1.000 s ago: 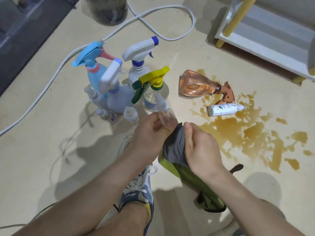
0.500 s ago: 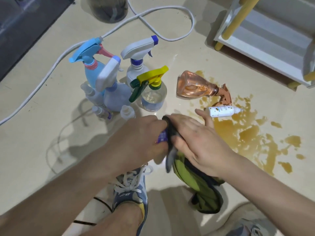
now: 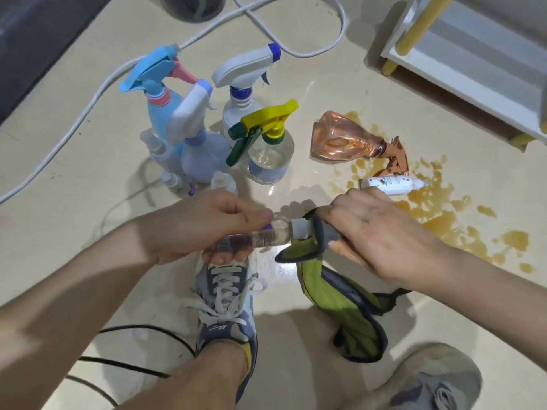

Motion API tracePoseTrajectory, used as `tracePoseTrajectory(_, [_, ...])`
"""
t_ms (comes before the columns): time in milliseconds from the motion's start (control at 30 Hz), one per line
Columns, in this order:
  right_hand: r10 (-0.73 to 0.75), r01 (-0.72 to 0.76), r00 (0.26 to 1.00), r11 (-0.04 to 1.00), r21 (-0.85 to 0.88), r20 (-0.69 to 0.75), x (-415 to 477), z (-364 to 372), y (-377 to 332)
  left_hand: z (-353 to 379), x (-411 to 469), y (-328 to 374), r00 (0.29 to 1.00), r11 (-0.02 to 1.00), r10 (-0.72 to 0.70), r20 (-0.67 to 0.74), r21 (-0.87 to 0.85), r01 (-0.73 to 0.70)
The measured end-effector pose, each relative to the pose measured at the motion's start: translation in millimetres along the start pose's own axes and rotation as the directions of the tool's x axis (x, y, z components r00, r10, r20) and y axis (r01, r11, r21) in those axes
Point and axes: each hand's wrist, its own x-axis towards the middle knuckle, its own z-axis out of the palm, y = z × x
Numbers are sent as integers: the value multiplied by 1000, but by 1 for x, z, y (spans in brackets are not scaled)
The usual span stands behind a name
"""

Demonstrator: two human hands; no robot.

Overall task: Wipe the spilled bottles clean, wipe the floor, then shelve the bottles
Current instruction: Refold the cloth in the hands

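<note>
sneaker [image 3: 228,306] planted on glossy beige floor [image 3: 74,232]. left hand [image 3: 207,226] grips small clear bottle [image 3: 257,236] sideways over the shoe. right hand [image 3: 379,232] pinches green-grey cloth [image 3: 325,288] round its white cap. brown spill [image 3: 444,220] to the right; white bottle [image 3: 390,184] and pink spray bottle [image 3: 343,140] lie at its edge, label print unreadable. upright spray bottles [image 3: 201,155] behind, white shelf [image 3: 473,54] far right.

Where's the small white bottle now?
Head view, right of centre: the small white bottle lies on its side in the brown spill, just beyond the right hand.

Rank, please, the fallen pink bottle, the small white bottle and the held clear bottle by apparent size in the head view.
1. Pink bottle
2. Clear bottle and white bottle: unsure, the clear one is nearer.
</note>
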Motion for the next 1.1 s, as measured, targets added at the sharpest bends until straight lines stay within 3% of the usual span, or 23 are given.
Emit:
tracePoseTrajectory(100, [12, -9, 999, 996, 86, -34, 13, -3, -22, 8, 0, 4, 998, 998, 32, -59, 63, -28])
tracePoseTrajectory(200, [106, -119, 992, 953, 279, 61, 26, -2, -31, 19, 0, 12, 969, 937, 170, -181, 335, -101])
tracePoseTrajectory(300, [118, -189, 981, 778, 600, 155, 25, -4, -28, 20, -8, 12, 850, 679, 476, -226, 709, -192])
tracePoseTrajectory(400, [89, -400, 904, 524, 752, 418, 20, -10, -13, 19, -14, 8, 717, 352, 696, -34, 887, -299])
tracePoseTrajectory(433, [48, -484, 859, 399, 779, 509, 19, -14, -9, 21, -12, 4, 702, 315, 712, -2, 895, -317])
tracePoseTrajectory(467, [34, -547, 821, 335, 768, 570, 18, -17, -6, 24, -9, 2, 728, 357, 685, -21, 881, -310])
tracePoseTrajectory(500, [62, -570, 805, 356, 740, 590, 17, -17, -4, 28, -7, 3, 789, 484, 607, -93, 831, -275])
tracePoseTrajectory(567, [218, -481, 862, 635, 605, 458, 16, -14, -9, 33, 3, 10, 903, 820, 348, -251, 548, -164])
tracePoseTrajectory(633, [241, -286, 957, 885, 368, 163, 13, -10, -20, 32, 15, 13, 943, 993, 65, -327, 112, -30])
tracePoseTrajectory(700, [104, -98, 992, 992, 83, -70, 12, -12, -26, 29, 20, 13, 957, 974, -139, -254, -210, 85])
tracePoseTrajectory(767, [-11, 4, 992, 998, -62, -128, 10, -8, -23, 28, 20, 12, 962, 922, -226, -150, -352, 162])
tracePoseTrajectory(833, [-24, 20, 997, 999, -49, -75, 8, -2, -17, 29, 20, 14, 959, 914, -236, -156, -371, 164])
tracePoseTrajectory(900, [55, -55, 998, 991, 120, 7, 7, 3, -13, 32, 22, 19, 950, 957, -165, -264, -276, 89])
tracePoseTrajectory(967, [221, -248, 969, 857, 451, 113, 12, 4, -7, 35, 22, 24, 922, 1000, -15, -387, -19, 8])
tracePoseTrajectory(1033, [395, -457, 877, 515, 725, 272, 21, -4, -3, 38, 20, 24, 874, 967, 169, -456, 249, -57])
tracePoseTrajectory(1100, [435, -512, 795, 111, 852, 422, 26, -9, -2, 40, 16, 21, 811, 928, 303, -500, 347, -133])
